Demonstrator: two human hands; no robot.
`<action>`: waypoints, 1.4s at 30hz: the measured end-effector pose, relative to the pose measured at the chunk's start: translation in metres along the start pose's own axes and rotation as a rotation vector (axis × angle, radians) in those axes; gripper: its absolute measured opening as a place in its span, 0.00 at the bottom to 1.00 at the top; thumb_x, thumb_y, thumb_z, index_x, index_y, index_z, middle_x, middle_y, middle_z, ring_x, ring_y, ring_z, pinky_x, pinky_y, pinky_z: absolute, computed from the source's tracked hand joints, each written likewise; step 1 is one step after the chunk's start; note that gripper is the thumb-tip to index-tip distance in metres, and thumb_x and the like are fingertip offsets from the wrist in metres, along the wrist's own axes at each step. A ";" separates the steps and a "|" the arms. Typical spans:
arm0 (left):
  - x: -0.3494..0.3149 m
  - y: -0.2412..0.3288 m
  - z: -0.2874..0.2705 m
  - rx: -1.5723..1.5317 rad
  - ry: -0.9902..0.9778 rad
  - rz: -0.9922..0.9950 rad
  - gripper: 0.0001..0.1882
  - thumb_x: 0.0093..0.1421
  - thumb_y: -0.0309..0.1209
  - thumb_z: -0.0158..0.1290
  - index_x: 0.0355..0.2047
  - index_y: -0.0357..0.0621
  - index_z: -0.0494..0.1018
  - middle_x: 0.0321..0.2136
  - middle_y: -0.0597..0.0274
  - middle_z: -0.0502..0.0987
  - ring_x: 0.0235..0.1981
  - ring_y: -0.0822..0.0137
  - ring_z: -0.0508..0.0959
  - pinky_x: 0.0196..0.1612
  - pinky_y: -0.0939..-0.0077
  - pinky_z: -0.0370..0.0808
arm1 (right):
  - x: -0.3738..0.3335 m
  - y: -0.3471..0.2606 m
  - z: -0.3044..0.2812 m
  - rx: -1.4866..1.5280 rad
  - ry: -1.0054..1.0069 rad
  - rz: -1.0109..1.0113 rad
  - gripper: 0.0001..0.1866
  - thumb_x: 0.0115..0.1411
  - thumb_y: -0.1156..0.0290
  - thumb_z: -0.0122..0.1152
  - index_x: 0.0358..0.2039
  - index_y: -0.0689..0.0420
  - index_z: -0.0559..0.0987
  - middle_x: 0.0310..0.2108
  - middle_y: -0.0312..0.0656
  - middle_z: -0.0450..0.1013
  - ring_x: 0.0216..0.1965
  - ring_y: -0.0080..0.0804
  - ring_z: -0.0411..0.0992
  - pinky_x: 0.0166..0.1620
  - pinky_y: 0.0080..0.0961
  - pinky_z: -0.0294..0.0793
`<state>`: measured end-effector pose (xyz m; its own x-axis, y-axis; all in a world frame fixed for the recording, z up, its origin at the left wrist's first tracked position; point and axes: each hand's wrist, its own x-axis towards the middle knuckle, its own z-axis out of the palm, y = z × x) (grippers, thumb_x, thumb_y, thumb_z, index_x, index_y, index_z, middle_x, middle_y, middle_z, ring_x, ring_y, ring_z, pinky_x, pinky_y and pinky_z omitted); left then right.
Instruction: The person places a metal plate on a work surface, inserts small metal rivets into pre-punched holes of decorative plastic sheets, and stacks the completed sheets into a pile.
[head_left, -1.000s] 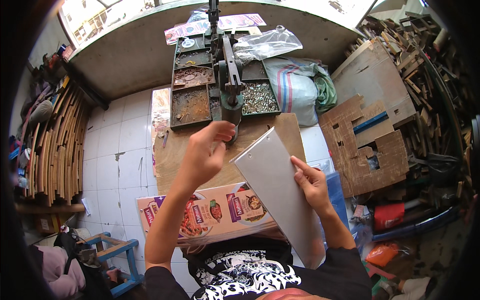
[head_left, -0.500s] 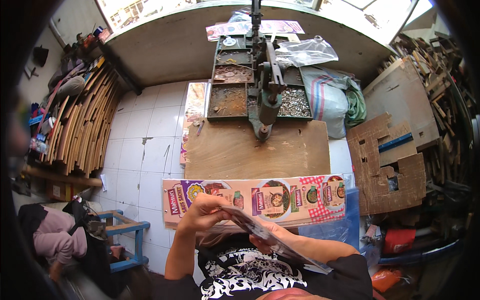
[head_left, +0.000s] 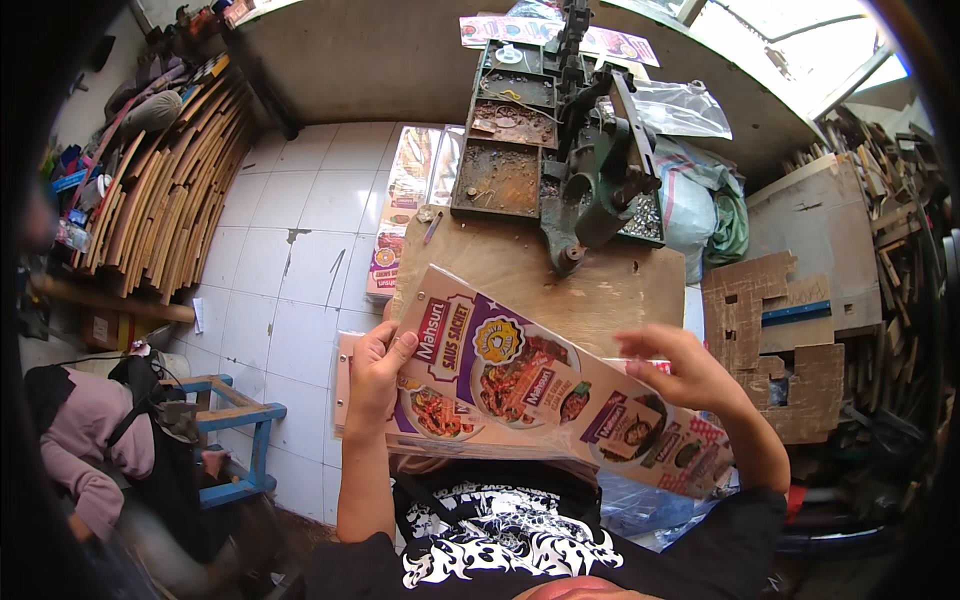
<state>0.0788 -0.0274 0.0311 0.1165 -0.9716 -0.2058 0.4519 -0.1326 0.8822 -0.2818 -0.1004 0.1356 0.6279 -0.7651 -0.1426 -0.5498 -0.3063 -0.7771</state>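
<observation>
Head view: left hand point(head_left: 374, 372) grips the printed strip point(head_left: 548, 384), right hand point(head_left: 692, 368) half-curled.

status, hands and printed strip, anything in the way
Left hand gripping printed strip, left end. Right hand open beside it. Green press beyond, not blocking.

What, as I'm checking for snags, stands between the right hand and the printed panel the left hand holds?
Nothing visible: the right hand is beside the printed panel, at its far edge; whether they touch is unclear.
</observation>
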 end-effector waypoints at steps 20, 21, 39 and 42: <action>0.006 -0.006 0.005 0.297 0.121 0.087 0.16 0.59 0.22 0.53 0.46 0.26 0.71 0.38 0.51 0.79 0.38 0.71 0.78 0.43 0.80 0.74 | 0.289 0.019 0.073 -0.809 0.324 -0.069 0.06 0.48 0.75 0.57 0.24 0.57 0.82 0.27 0.49 0.77 0.34 0.46 0.77 0.38 0.39 0.77; 0.006 -0.006 0.003 0.325 0.107 0.107 0.16 0.58 0.22 0.52 0.47 0.26 0.71 0.38 0.51 0.79 0.39 0.71 0.78 0.44 0.79 0.73 | 0.291 0.017 0.073 -0.801 0.325 -0.085 0.06 0.48 0.77 0.56 0.23 0.58 0.81 0.27 0.51 0.78 0.34 0.45 0.78 0.36 0.39 0.79; 0.000 -0.005 -0.012 0.041 -0.177 -0.055 0.13 0.54 0.24 0.56 0.40 0.34 0.70 0.36 0.56 0.78 0.33 0.79 0.75 0.37 0.84 0.71 | 0.113 -0.028 0.082 0.470 0.233 -0.003 0.06 0.62 0.76 0.56 0.37 0.65 0.73 0.27 0.40 0.75 0.30 0.24 0.76 0.33 0.20 0.75; -0.008 0.010 0.014 0.026 -0.224 -0.149 0.19 0.53 0.24 0.53 0.47 0.31 0.68 0.40 0.53 0.77 0.38 0.74 0.76 0.43 0.80 0.72 | 0.087 -0.023 0.093 0.743 0.229 0.002 0.06 0.63 0.79 0.55 0.40 0.66 0.74 0.29 0.38 0.75 0.32 0.23 0.76 0.36 0.19 0.76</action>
<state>0.0698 -0.0240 0.0477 -0.1496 -0.9596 -0.2382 0.4261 -0.2799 0.8603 -0.1639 -0.1074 0.0840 0.4536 -0.8879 -0.0768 0.0140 0.0933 -0.9955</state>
